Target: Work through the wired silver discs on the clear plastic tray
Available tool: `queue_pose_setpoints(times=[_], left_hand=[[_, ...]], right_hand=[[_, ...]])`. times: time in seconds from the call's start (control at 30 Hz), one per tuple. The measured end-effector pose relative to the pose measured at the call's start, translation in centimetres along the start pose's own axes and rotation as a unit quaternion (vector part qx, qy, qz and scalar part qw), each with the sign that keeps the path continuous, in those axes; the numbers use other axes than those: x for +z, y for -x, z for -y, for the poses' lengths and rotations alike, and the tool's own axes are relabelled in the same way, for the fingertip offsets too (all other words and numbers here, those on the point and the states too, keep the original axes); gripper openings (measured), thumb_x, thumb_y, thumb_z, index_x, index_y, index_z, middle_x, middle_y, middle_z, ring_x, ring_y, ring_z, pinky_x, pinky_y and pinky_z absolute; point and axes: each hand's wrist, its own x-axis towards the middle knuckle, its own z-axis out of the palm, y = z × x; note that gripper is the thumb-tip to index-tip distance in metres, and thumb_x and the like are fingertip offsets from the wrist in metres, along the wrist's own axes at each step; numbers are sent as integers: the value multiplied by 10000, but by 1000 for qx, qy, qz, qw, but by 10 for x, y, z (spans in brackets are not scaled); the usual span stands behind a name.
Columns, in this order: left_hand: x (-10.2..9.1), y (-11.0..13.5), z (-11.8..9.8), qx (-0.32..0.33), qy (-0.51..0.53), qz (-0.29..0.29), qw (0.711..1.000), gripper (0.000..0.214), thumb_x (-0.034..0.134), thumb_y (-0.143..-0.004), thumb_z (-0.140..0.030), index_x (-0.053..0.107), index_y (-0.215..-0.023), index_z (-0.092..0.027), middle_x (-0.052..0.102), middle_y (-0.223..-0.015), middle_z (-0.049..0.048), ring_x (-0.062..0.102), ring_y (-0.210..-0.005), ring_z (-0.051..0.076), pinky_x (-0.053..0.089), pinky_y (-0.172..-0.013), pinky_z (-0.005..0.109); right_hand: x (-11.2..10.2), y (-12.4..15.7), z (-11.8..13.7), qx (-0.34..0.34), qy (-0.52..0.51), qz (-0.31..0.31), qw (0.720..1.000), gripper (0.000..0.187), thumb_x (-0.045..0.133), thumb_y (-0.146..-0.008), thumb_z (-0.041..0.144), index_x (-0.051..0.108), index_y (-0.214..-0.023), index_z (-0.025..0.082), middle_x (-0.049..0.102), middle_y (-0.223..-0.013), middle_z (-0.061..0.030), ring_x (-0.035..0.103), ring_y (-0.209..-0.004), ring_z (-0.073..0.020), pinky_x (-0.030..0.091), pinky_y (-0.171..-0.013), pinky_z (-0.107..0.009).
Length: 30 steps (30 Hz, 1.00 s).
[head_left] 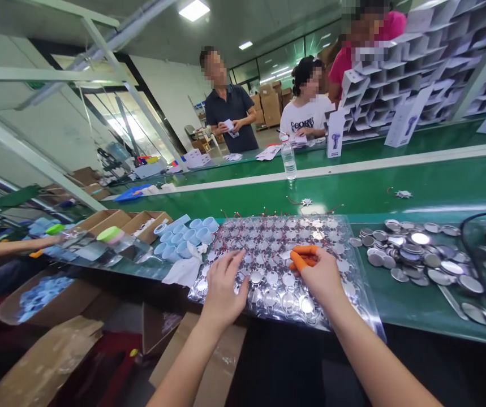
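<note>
My left hand rests with its fingers apart on a transparent plastic sheet covered in round silver metal discs with thin red wires. My right hand sits just beside it over the same discs. Its fingers wear orange finger cots and curl together, with nothing visible between them. Two loose wired discs lie on the green conveyor belt beyond the sheet. To the right lies a heap of loose silver discs.
Another person's hand reaches in from the left near pale blue plastic cups and cardboard trays. A water bottle stands across the belt. Several co-workers stand beyond, beside stacked white boxes.
</note>
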Motion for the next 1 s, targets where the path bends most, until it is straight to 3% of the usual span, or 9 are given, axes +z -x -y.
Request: queue_pose_setpoints(times=[0.1, 0.2, 0.37, 0.5, 0.6, 0.7, 0.8, 0.9, 1.0], left_hand=[[-3, -2, -4, 89, 15, 114, 989, 546, 560, -852, -133, 511, -1380, -264, 559, -1310, 119, 518, -1199, 305, 426, -1027, 501], [-2, -9, -6, 80, 32, 170, 982, 475, 577, -805, -102, 604, -1264, -218, 606, -1194, 126, 566, -1085, 295, 469, -953, 485], [-8, -16, -9, -9, 199, 162, 966, 323, 627, -812, -142, 653, -1124, -220, 589, -1127, 84, 585, -1034, 226, 481, -965, 399], [-16, -11, -15, -28, 369, 144, 918, 311, 649, -829, -152, 643, -1129, -234, 564, -1171, 84, 573, -1098, 212, 478, -989, 352], [-17, -7, -19, -27, 434, 122, 892, 311, 672, -823, -153, 645, -1124, -229, 557, -1184, 93, 568, -1117, 214, 478, -997, 348], [-17, -7, -21, -29, 419, 105, 901, 320, 672, -828, -153, 647, -1139, -229, 564, -1198, 97, 565, -1137, 220, 472, -1014, 360], [-13, -8, -21, -30, 337, 92, 936, 323, 672, -825, -155, 655, -1138, -235, 586, -1206, 89, 576, -1130, 223, 481, -1007, 377], [1, -9, -20, -22, 251, 77, 965, 292, 673, -814, -146, 676, -1094, -231, 626, -1123, 71, 609, -1050, 212, 505, -963, 383], [15, -7, -18, -19, 224, 80, 971, 292, 658, -805, -123, 684, -1077, -227, 636, -1019, 52, 629, -927, 182, 532, -877, 345]], right_hand=[[3, 2, -2, 3, 11, 11, 1000, 207, 744, -720, 275, 655, -871, 164, 710, -691, -56, 725, -633, -221, 573, -498, -285], [5, 3, -4, 4, 21, 18, 1000, 200, 735, -732, 270, 658, -883, 164, 711, -697, -55, 726, -640, -222, 578, -511, -291], [4, 4, -1, 4, 15, 14, 1000, 197, 724, -749, 267, 659, -898, 156, 711, -707, -61, 728, -648, -217, 568, -507, -278], [2, 3, 3, 11, 13, 6, 1000, 212, 729, -750, 268, 661, -913, 151, 717, -722, -68, 729, -651, -214, 566, -512, -273], [2, 4, 5, 14, 14, 3, 1000, 208, 732, -749, 265, 664, -909, 150, 715, -717, -66, 725, -642, -206, 556, -505, -263], [0, 4, 7, 13, 18, 4, 1000, 208, 733, -746, 257, 665, -911, 151, 711, -699, -60, 725, -645, -207, 559, -511, -263], [-2, 4, 8, 13, 16, 9, 1000, 207, 733, -739, 241, 662, -912, 154, 714, -701, -59, 728, -659, -208, 567, -523, -267], [-3, 5, 7, 22, 22, 49, 998, 172, 719, -734, 211, 657, -883, 155, 712, -693, -57, 726, -662, -208, 566, -527, -268], [-1, 6, 2, 37, 62, 104, 992, 135, 696, -722, 174, 656, -850, 159, 703, -655, -51, 710, -624, -203, 555, -515, -271]])
